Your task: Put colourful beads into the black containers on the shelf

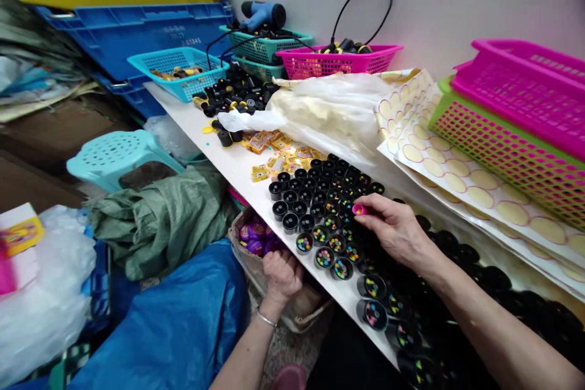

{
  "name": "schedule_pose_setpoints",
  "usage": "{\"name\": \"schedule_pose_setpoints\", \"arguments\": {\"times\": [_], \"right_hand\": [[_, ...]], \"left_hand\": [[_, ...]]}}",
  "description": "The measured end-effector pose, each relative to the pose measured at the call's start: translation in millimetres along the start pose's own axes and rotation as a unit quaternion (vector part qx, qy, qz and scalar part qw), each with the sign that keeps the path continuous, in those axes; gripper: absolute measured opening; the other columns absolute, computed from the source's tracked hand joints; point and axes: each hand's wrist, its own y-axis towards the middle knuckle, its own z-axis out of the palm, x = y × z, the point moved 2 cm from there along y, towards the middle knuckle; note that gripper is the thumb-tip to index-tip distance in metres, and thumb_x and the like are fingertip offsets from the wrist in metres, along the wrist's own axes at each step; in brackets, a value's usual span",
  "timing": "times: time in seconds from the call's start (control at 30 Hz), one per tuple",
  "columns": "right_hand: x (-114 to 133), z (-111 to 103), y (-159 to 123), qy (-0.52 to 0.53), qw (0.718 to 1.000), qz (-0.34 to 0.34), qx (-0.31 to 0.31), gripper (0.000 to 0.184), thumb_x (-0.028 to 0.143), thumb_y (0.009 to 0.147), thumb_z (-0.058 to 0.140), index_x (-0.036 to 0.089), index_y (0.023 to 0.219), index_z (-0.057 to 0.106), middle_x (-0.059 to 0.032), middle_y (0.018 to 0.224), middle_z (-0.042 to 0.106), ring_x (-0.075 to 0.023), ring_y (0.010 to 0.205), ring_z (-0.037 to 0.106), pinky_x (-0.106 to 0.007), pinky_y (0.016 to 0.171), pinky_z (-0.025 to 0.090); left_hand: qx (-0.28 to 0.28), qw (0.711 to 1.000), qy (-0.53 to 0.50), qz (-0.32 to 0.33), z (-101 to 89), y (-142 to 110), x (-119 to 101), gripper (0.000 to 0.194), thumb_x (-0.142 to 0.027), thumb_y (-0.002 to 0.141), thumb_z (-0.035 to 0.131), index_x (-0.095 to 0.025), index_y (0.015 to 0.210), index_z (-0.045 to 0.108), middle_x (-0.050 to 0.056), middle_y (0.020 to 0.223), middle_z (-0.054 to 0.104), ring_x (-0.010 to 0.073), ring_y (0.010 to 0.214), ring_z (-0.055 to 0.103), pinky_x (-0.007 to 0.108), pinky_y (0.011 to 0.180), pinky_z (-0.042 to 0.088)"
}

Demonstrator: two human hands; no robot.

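Note:
My right hand (395, 228) rests over rows of small black cups (315, 204) on a white table (237, 164), pinching a small pink piece (359, 209) at its fingertips. Several nearer cups (340, 268) hold coloured beads; the farther ones look empty. My left hand (282, 274) reaches below the table edge into a brown bag (249, 256) of purple pieces (255, 237); its fingers curl into the bag and what they hold is hidden.
Yellow packets (274, 158) and loose black parts (233, 97) lie farther along the table. Sticker sheets (457, 177), a plastic bag (329, 109), and pink (338, 61), teal (183, 70) and green (507, 152) baskets line the wall. A turquoise stool (119, 155) and blue tarp (173, 323) sit left.

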Motion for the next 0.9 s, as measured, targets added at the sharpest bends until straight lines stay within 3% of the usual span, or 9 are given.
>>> {"name": "schedule_pose_setpoints", "arguments": {"times": [0.13, 0.27, 0.37, 0.47, 0.6, 0.9], "right_hand": [[8, 11, 11, -0.01, 0.999, -0.042, 0.024, 0.009, 0.018, 0.084, 0.054, 0.019, 0.089, 0.061, -0.0007, 0.083, 0.058, -0.0134, 0.075, 0.053, -0.026, 0.07, 0.041], [16, 27, 21, -0.113, 0.986, -0.091, 0.079, 0.011, 0.018, 0.087, 0.05, 0.02, 0.093, 0.059, -0.0018, 0.086, 0.054, -0.0143, 0.077, 0.051, -0.026, 0.069, 0.038], [23, 36, 30, -0.244, 0.958, -0.092, 0.12, 0.012, 0.02, 0.089, 0.048, 0.02, 0.084, 0.059, -0.0027, 0.084, 0.054, -0.0159, 0.079, 0.048, -0.027, 0.067, 0.035], [31, 40, 37, -0.367, 0.912, -0.088, 0.16, 0.02, 0.024, 0.091, 0.045, 0.019, 0.077, 0.059, -0.0042, 0.083, 0.054, -0.0176, 0.079, 0.046, -0.029, 0.065, 0.031], [41, 44, 41, -0.453, 0.864, -0.109, 0.192, 0.024, 0.027, 0.092, 0.041, 0.019, 0.081, 0.06, -0.0068, 0.086, 0.055, -0.0196, 0.078, 0.044, -0.032, 0.062, 0.026], [57, 48, 46, -0.504, 0.828, -0.127, 0.209, 0.013, 0.017, 0.084, 0.049, 0.018, 0.085, 0.062, -0.0109, 0.093, 0.058, -0.0229, 0.085, 0.045, -0.036, 0.064, 0.026]], "left_hand": [[0.006, 1.0, -0.008, -0.008, -0.7, -1, -1, 0.018, -0.022, 0.077, 0.051, -0.019, 0.059, 0.049, 0.004, 0.057, 0.05, 0.0175, 0.059, 0.04, 0.036, 0.06, 0.025], [0.018, 1.0, -0.009, -0.017, -0.8, -3, -2, 0.016, -0.024, 0.078, 0.05, -0.019, 0.063, 0.05, 0.005, 0.06, 0.051, 0.0183, 0.06, 0.041, 0.036, 0.061, 0.026], [0.022, 1.0, -0.01, -0.019, 0.2, -4, -2, 0.015, -0.024, 0.078, 0.05, -0.019, 0.064, 0.051, 0.005, 0.061, 0.052, 0.0188, 0.061, 0.042, 0.037, 0.062, 0.026], [0.02, 1.0, -0.009, -0.02, 1.2, -4, -2, 0.015, -0.023, 0.078, 0.05, -0.019, 0.063, 0.05, 0.005, 0.06, 0.051, 0.019, 0.062, 0.042, 0.037, 0.062, 0.025], [0.021, 1.0, -0.002, -0.023, 1.1, -4, -2, 0.016, -0.021, 0.076, 0.05, -0.018, 0.061, 0.048, 0.004, 0.059, 0.05, 0.0189, 0.062, 0.041, 0.037, 0.062, 0.025], [0.033, 0.999, 0.008, -0.024, -0.8, -2, -2, 0.015, -0.022, 0.077, 0.051, -0.018, 0.062, 0.05, 0.005, 0.063, 0.052, 0.0193, 0.064, 0.044, 0.036, 0.063, 0.027]]}}
